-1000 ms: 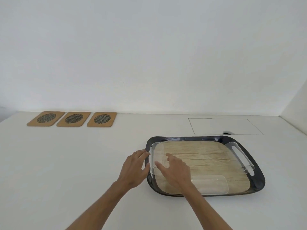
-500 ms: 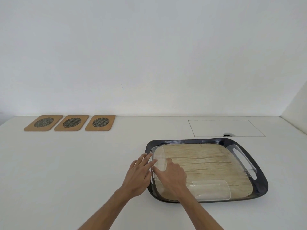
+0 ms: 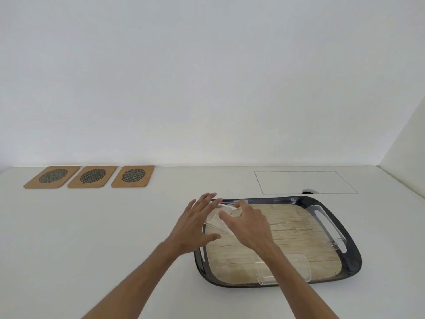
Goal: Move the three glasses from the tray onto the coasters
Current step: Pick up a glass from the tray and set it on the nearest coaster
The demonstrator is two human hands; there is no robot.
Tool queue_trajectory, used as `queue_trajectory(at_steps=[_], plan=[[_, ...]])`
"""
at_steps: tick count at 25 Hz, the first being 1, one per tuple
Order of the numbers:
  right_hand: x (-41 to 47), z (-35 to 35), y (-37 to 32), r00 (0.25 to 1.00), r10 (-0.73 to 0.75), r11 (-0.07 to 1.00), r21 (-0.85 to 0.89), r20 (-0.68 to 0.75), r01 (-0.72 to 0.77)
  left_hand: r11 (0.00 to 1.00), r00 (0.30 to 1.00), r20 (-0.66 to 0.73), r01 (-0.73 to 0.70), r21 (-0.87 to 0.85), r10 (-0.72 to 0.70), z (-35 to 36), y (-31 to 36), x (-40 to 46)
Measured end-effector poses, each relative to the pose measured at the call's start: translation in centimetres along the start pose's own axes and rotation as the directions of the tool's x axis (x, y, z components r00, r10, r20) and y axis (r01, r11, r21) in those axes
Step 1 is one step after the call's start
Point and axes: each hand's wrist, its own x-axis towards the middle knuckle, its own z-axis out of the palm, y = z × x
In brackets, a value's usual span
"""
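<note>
Glasses are seen lying on their sides on the tray (image 3: pixel 354 268), which presumably explains why two hands are brought to the first one: a clear tumbler on its side has to be tipped upright or cradled before it can be carried. This first glass (image 3: pixel 218 218) is at the tray's far-left corner, tilted up off the wooden inlay, and it is enclosed between the left hand (image 3: pixel 195 229) on its outer side and the right hand (image 3: pixel 247 226) on its inner side. The left fingers are spread wide and curved around the glass, thumb low; the right fingers are curled over its top. Whether a firm grip is made by either hand cannot be told, since the transparent wall hides the contact.

A second glass (image 3: pixel 285 268) is lying along the tray's near edge, partly crossed by the right forearm, and a third glass (image 3: pixel 326 226) is resting against the tray's right handle slot.

The three coasters (image 3: pixel 92 176) are set in a row well to the far left of the tray, all bare. None of the task is judged done. A slip on the smooth wall is considered the main risk.
</note>
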Motion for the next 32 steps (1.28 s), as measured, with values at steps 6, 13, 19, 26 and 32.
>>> queue_trajectory(at_steps=[6,13,19,26,32], plan=[[0.3,-3.3,-1.6,0.984,-0.148,0.989,0.003,-0.1,0.149,0.996,0.956,-0.287,0.081,0.041,-0.066,-1.9,2.1,1.1],[0.4,-2.5,-1.6,0.959,-0.267,0.903,0.321,-0.098,0.285,0.977,0.906,-0.372,0.162,-0.135,-0.202,-3.4,2.9,0.8],[1.0,-0.8,-2.3,0.966,-0.246,0.837,0.486,-0.077,0.252,0.958,0.913,-0.328,0.172,-0.23,-0.243,-4.2,2.6,0.4],[1.5,-0.1,-4.2,0.953,-0.274,0.769,0.567,-0.127,0.296,0.875,0.9,-0.294,0.163,-0.457,-0.321,-5.0,1.7,0.2],[2.4,0.5,-5.3,0.956,-0.291,0.776,0.579,-0.024,0.251,0.831,0.894,-0.282,0.155,-0.534,-0.348,-6.3,-0.1,0.2]])
